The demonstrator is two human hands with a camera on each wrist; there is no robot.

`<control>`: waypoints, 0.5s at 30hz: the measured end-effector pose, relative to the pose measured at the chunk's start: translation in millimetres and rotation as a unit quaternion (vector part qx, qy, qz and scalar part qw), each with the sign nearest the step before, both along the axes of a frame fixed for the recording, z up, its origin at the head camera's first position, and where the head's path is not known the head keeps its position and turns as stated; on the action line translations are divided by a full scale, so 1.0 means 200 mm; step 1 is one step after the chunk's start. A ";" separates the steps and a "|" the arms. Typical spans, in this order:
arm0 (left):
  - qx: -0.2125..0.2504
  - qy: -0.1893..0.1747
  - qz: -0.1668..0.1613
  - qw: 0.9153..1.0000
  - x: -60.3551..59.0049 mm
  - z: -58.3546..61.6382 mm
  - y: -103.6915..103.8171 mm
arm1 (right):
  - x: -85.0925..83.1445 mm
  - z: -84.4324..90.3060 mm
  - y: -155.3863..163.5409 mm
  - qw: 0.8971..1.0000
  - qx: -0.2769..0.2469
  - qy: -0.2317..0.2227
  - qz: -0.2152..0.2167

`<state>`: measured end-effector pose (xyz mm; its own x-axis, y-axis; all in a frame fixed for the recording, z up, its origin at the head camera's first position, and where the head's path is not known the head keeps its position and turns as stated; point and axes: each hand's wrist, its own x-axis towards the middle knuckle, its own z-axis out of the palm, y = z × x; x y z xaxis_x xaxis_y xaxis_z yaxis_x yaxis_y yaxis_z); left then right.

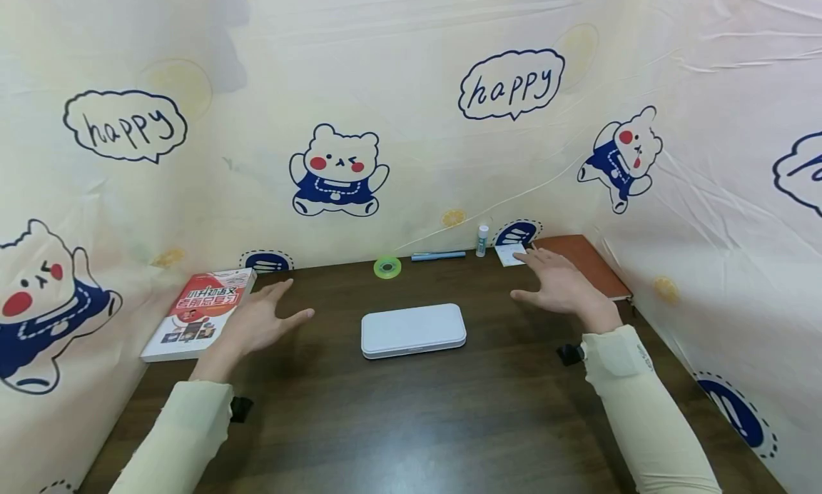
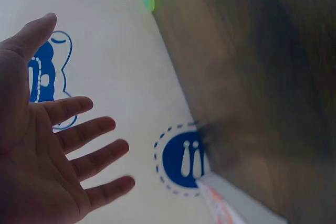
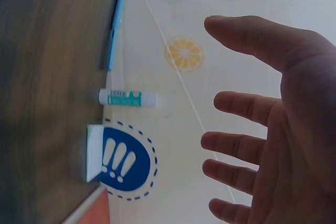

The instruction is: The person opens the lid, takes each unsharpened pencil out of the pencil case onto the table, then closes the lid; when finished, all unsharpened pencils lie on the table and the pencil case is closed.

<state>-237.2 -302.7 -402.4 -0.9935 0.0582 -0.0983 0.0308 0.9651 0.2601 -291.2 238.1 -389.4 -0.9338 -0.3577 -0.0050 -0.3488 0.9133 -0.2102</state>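
We hover left hand [image 1: 257, 323], right hand [image 1: 561, 287], fingers spread, nothing held. White case [image 1: 414, 330] mid-frame on desk [image 1: 411, 422]: probably rigid, light, slick; take long edges.

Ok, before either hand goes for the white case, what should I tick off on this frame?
1. Left hand holds nothing: ok, fingers spread, hovering over the table beside the red book.
2. Right hand holds nothing: ok, open, palm down near the note pad.
3. White case reachable: ok, it lies flat between the hands, nothing on it.
4. Case lid closed: ok as far as the head view shows.
5. Path to the case is unobstructed: ok; green tape roll, blue pen and glue stick sit behind it by the backdrop.
6. Latch side of the case: cannot tell.
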 end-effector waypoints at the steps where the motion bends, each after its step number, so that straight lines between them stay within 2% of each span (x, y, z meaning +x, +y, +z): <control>1: 0.012 -0.002 0.000 1.000 0.00 -0.01 0.01 | 0.00 -0.01 -0.01 1.000 -0.005 -0.003 0.000; 7: 0.081 0.006 -0.013 0.997 -0.01 -0.07 0.06 | 0.01 -0.03 -0.09 0.998 -0.043 -0.037 0.002; 15: 0.157 0.001 -0.020 0.987 0.00 -0.15 0.15 | 0.01 -0.09 -0.20 0.996 -0.066 -0.046 0.041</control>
<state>-236.8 -271.9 -432.6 -0.9900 0.1245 -0.0662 0.0684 0.8344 0.5470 -289.1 198.6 -408.0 -0.8995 -0.4353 -0.0363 -0.3944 0.8451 -0.3609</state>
